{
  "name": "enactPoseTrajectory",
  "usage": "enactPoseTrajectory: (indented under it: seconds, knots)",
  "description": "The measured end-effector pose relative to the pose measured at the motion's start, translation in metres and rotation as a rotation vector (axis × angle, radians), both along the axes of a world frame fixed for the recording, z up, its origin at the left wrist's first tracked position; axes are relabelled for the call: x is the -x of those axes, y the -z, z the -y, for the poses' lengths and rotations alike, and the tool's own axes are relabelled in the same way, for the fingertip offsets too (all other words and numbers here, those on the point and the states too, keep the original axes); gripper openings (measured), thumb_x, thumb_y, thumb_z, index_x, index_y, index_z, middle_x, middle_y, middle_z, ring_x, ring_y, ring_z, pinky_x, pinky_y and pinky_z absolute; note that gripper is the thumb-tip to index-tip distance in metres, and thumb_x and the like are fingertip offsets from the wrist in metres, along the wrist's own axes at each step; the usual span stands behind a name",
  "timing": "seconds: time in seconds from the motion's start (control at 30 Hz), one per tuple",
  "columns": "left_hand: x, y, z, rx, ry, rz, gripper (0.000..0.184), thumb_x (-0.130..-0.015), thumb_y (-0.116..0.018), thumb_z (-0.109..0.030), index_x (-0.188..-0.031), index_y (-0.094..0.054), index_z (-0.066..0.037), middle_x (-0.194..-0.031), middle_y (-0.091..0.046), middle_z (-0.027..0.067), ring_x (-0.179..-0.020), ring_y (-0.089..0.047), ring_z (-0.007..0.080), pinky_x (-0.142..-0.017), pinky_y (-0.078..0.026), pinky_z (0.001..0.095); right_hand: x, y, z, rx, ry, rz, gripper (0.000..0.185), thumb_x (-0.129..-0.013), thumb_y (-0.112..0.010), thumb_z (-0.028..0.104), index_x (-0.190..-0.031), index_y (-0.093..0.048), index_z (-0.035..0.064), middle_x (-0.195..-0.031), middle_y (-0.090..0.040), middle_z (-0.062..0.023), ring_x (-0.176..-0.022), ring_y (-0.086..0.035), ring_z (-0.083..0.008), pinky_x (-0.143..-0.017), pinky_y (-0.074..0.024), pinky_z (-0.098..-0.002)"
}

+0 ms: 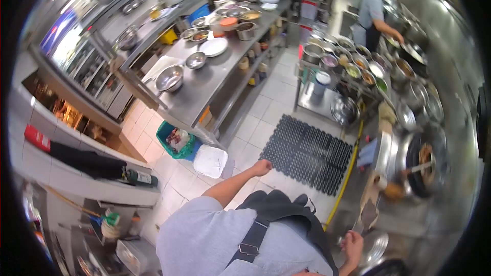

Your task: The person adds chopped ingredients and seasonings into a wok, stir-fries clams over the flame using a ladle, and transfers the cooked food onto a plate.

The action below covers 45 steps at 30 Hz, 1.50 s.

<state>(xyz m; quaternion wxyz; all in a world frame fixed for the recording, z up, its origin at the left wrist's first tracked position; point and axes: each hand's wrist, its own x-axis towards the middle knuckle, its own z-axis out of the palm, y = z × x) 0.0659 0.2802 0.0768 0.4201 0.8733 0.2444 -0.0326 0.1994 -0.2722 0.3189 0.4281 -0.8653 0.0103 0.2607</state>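
Observation:
My left hand [262,167] hangs over the tiled floor, its fingers curled in and nothing showing in them. Beyond it lies a black perforated rubber mat [309,153]. Low on the right, my right hand [352,245] is closed, with fingertips bent toward the thumb; whatever it may hold is too small to make out. A shiny metal bowl or lid [376,245] lies right beside that hand. Farther up the cooking line is a wok [424,166] with brown food and a ladle in it. A black apron [276,207] hangs from my shoulder strap.
A steel counter [179,102] at left carries bowls and plates. Below its end stand a green-lined waste bin [174,138] and a white-lined container [210,161]. A cart [314,99] holds many ingredient bowls. A co-worker [373,15] reaches over the stove. A yellow hose [343,184] edges the mat.

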Motion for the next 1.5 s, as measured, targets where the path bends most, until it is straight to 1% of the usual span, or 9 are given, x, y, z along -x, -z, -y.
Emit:
enactPoseTrajectory:
  seconds: [0.27,0.43,0.5,0.7,0.77,0.97,1.17,1.37,1.5]
  knots:
    - [-0.051,-0.066,-0.08,0.022,-0.369,0.267,0.02,-0.08,-0.065,-0.01,-0.096,-0.075,-0.003,-0.09,-0.074,0.0195,-0.085,-0.072,0.0304,-0.078,-0.056,0.0409,-0.199,-0.004,-0.121,0.257,-0.441,0.174,0.034,-0.092,-0.065,0.009,-0.12,-0.066,-0.0099,-0.08,-0.07,-0.0188,-0.066,-0.07,-0.0256,-0.064,-0.0555,-0.0389]
    - [-0.057,-0.204,-0.184,-0.392,-0.641,0.375,0.018,-0.083,-0.061,-0.006,-0.093,-0.076,-0.003,-0.091,-0.073,0.0184,-0.085,-0.071,0.0331,-0.078,-0.056,0.0399,-0.321,0.028,-0.233,0.292,-0.649,0.389,0.035,-0.088,-0.069,0.017,-0.115,-0.069,-0.0062,-0.105,-0.071,-0.0267,-0.103,-0.067,-0.0441,-0.091,-0.0517,-0.0487]
    - [-0.061,-0.245,-0.237,-0.453,-0.709,0.414,0.019,-0.084,-0.06,-0.005,-0.094,-0.075,-0.004,-0.092,-0.073,0.018,-0.086,-0.071,0.0334,-0.079,-0.056,0.0399,-0.333,0.004,-0.3,0.207,-0.834,0.643,0.031,-0.087,-0.066,0.015,-0.111,-0.07,-0.0054,-0.097,-0.071,-0.0266,-0.098,-0.07,-0.0405,-0.088,-0.0547,-0.046]
    - [-0.071,-0.362,-0.438,-0.759,-0.78,0.453,0.022,-0.081,-0.062,-0.002,-0.099,-0.075,-0.001,-0.099,-0.075,0.018,-0.091,-0.073,0.0293,-0.083,-0.056,0.0396,-0.348,0.021,-0.439,0.176,-1.084,0.452,0.037,-0.087,-0.068,0.022,-0.116,-0.071,-0.0001,-0.108,-0.071,-0.0258,-0.104,-0.068,-0.042,-0.094,-0.053,-0.0467]
    - [-0.068,-0.4,-0.522,-0.862,-0.8,0.504,0.025,-0.081,-0.061,-0.001,-0.102,-0.074,-0.001,-0.1,-0.073,0.0207,-0.092,-0.071,0.0348,-0.086,-0.056,0.0423,-0.35,0.038,-0.458,0.159,-1.062,0.366,0.037,-0.088,-0.068,0.024,-0.116,-0.072,0.0008,-0.11,-0.071,-0.0249,-0.104,-0.069,-0.0405,-0.094,-0.0537,-0.0463]
    - [-0.085,-0.509,-0.702,-1.276,-0.976,0.21,0.035,-0.083,-0.058,-0.003,-0.114,-0.072,-0.011,-0.116,-0.066,0.017,-0.109,-0.064,0.0374,-0.093,-0.052,0.0487,-0.346,0.084,-0.479,0.527,-1.01,0.082,0.036,-0.087,-0.067,0.026,-0.112,-0.073,0.002,-0.11,-0.07,-0.0275,-0.108,-0.068,-0.0416,-0.095,-0.0537,-0.0473]
    - [-0.088,-0.482,-0.881,-1.274,-0.952,-0.075,0.046,-0.092,-0.051,-0.005,-0.136,-0.057,-0.014,-0.128,-0.063,0.0187,-0.123,-0.058,0.0392,-0.096,-0.051,0.0559,-0.344,0.1,-0.512,0.436,-0.923,-0.002,0.039,-0.088,-0.066,0.028,-0.116,-0.072,0.0022,-0.113,-0.07,-0.0263,-0.11,-0.067,-0.0405,-0.097,-0.0531,-0.0457]
    - [-0.079,-0.473,-0.928,-1.39,-0.869,-0.286,0.017,-0.095,-0.05,-0.014,-0.108,-0.061,-0.011,-0.112,-0.067,0.0161,-0.103,-0.067,0.0401,-0.085,-0.053,0.0609,-0.349,0.095,-0.535,0.462,-0.903,-0.026,0.038,-0.089,-0.066,0.027,-0.117,-0.072,0.0025,-0.115,-0.07,-0.025,-0.113,-0.066,-0.0403,-0.099,-0.0517,-0.0453]
    - [-0.105,-0.492,-0.882,-1.489,-0.853,-0.379,0.014,-0.095,-0.052,-0.016,-0.104,-0.063,-0.012,-0.108,-0.066,0.0141,-0.105,-0.066,0.0373,-0.085,-0.052,0.0596,-0.357,0.072,-0.54,0.49,-0.905,0.004,0.037,-0.089,-0.066,0.024,-0.117,-0.071,0.0003,-0.115,-0.07,-0.0256,-0.113,-0.066,-0.0399,-0.098,-0.0522,-0.0456]
